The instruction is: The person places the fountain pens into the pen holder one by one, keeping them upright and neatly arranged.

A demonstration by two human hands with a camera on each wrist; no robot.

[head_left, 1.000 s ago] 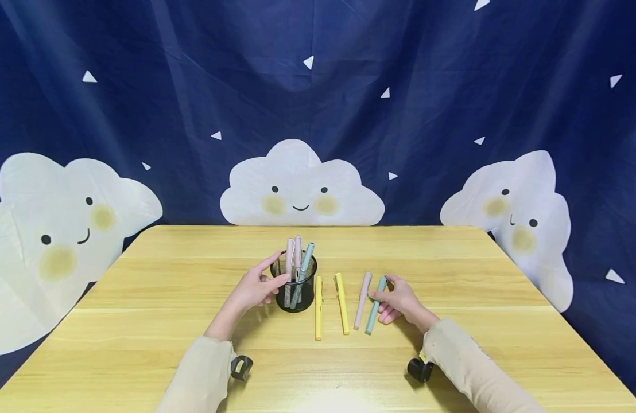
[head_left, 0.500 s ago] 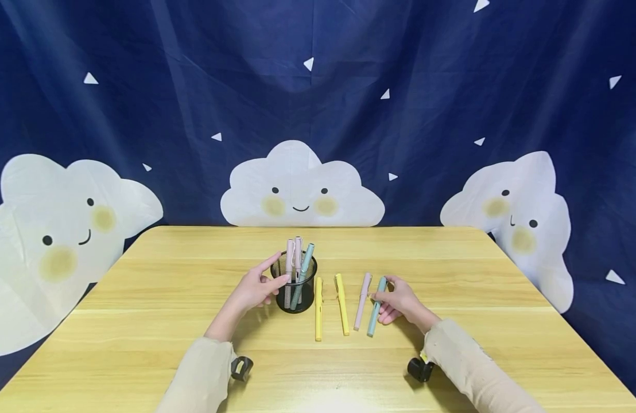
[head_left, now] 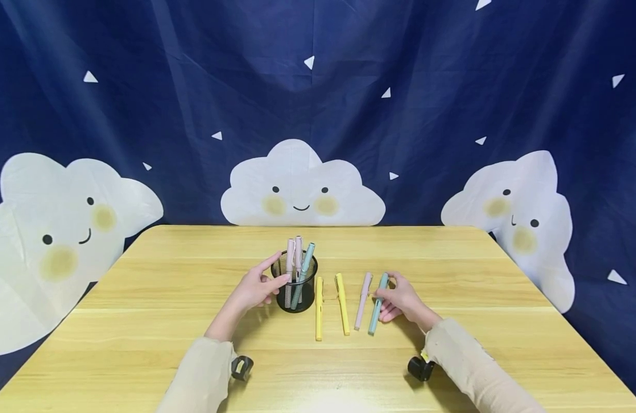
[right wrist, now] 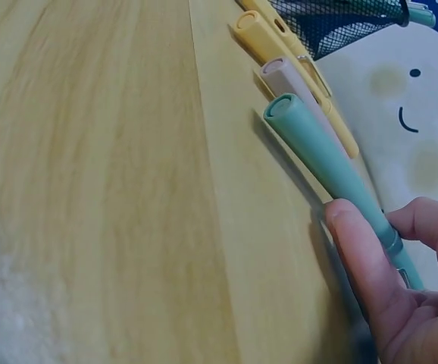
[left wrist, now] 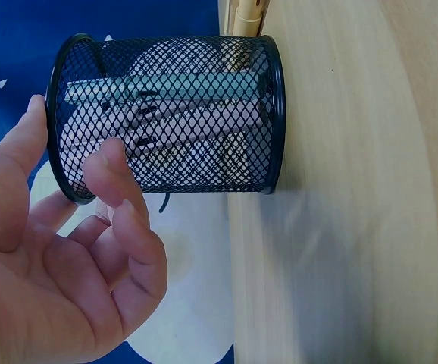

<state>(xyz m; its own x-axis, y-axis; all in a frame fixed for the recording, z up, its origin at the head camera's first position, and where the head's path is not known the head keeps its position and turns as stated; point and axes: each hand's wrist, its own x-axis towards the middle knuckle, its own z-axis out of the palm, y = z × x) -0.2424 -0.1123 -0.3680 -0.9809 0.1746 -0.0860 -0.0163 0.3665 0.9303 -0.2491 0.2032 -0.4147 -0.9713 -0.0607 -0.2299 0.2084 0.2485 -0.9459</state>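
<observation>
In the head view my left hand (head_left: 256,288) holds the black mesh pen holder (head_left: 302,298) at its left side, thumb and forefinger at the rim. Two lilac pens and a teal pen (left wrist: 166,86) stand inside, seen through the mesh in the left wrist view. My right hand (head_left: 402,299) pinches another teal pen (right wrist: 317,148) between thumb and fingers, low over the table. Just left of that pen lies a lilac pen (head_left: 363,301). Two yellow pens, one in the middle (head_left: 342,304) and one nearer the holder (head_left: 319,310), lie roughly parallel to it.
The wooden table (head_left: 142,321) reaches back to a dark blue curtain (head_left: 318,109) printed with white clouds. Small black cameras sit at the left wrist (head_left: 241,367) and the right wrist (head_left: 420,368).
The teal pen in my right hand has shifted slightly right, away from the lilac pen, and turned a little so a slot on its barrel shows. My left hand stays on the pen holder.
</observation>
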